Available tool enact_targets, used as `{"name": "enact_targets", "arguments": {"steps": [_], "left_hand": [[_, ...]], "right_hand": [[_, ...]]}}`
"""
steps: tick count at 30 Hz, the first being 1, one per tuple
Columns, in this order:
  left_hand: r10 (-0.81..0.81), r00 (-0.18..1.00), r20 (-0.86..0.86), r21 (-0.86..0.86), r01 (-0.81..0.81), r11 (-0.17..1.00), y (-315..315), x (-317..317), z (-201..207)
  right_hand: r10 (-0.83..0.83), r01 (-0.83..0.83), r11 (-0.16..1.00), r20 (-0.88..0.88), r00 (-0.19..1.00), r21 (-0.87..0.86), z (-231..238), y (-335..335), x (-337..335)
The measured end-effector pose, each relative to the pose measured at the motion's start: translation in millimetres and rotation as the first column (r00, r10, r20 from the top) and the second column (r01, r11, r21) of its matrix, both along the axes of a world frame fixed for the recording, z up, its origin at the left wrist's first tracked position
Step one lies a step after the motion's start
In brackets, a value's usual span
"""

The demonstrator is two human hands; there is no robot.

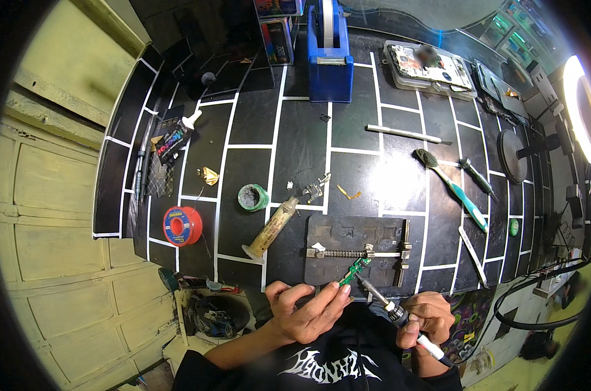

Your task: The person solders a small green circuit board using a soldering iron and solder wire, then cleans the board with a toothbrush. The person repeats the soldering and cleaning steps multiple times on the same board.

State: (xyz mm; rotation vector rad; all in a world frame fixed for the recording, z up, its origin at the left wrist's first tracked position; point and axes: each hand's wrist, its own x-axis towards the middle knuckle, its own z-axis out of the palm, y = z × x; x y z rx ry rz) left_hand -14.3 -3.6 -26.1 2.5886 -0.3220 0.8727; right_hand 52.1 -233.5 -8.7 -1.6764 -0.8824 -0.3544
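Observation:
A small green circuit board is pinched in the fingers of my left hand, near the front edge of the table. My right hand grips a soldering iron by its handle, and the iron's tip points up and left at the board. Whether tip and board touch, I cannot tell. Just beyond them lies a dark board-holder plate with a spring rod and clamp; the green board's upper end overlaps it.
Left of the holder are a flux syringe, an open green jar and a red solder spool. To the right lie a toothbrush, tweezers and a screwdriver. A blue tape dispenser stands at the back.

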Motion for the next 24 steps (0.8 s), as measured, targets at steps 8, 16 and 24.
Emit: {"name": "enact_targets", "arguments": {"steps": [8, 16, 24], "left_hand": [[-0.006, 1.0, 0.004, -0.005, 0.006, 1.0, 0, 1, 0], [-0.082, 0.992, -0.099, -0.13, 0.069, 0.989, 7, 1, 22], [0.152, 0.987, -0.054, -0.177, -0.159, 0.971, 32, 11, 49]], "right_hand": [[0.008, -0.008, 1.0, -0.005, 1.0, 0.018, 1, 2, 1], [-0.103, 0.104, 0.992, -0.01, 0.995, 0.075, -5, 0, -4], [-0.305, 0.349, 0.867, -0.173, 0.936, 0.356, -29, 5, -13]]}}
